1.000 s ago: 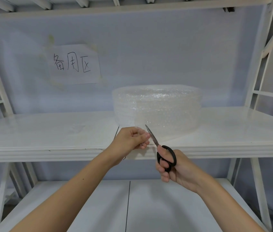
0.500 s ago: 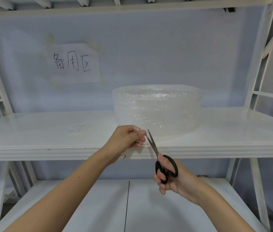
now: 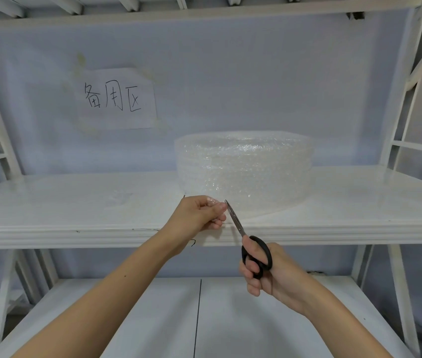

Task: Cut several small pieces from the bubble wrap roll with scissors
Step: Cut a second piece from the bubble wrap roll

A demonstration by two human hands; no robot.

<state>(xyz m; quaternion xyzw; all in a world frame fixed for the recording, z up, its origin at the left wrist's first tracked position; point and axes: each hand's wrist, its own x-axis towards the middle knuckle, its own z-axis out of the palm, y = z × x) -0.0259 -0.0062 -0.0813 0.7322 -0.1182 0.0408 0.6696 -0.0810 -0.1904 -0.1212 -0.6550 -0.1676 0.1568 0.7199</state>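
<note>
A wide roll of clear bubble wrap lies flat on the white middle shelf. Its loose end runs forward and left toward the shelf's front edge. My left hand pinches the tip of that loose end between thumb and fingers. My right hand grips black-handled scissors just below the shelf edge. The blades point up and left, nearly together, their tip right beside my left fingers at the wrap.
A paper sign with handwritten characters is taped to the back wall. A small clear scrap lies on the shelf left of the roll. White frame posts stand at both sides. A lower white shelf lies beneath my arms.
My right hand has dropped lower with the scissors, the blades sliding down along the wrap's end. My left hand has stayed close to the same spot, still pinching the wrap.
</note>
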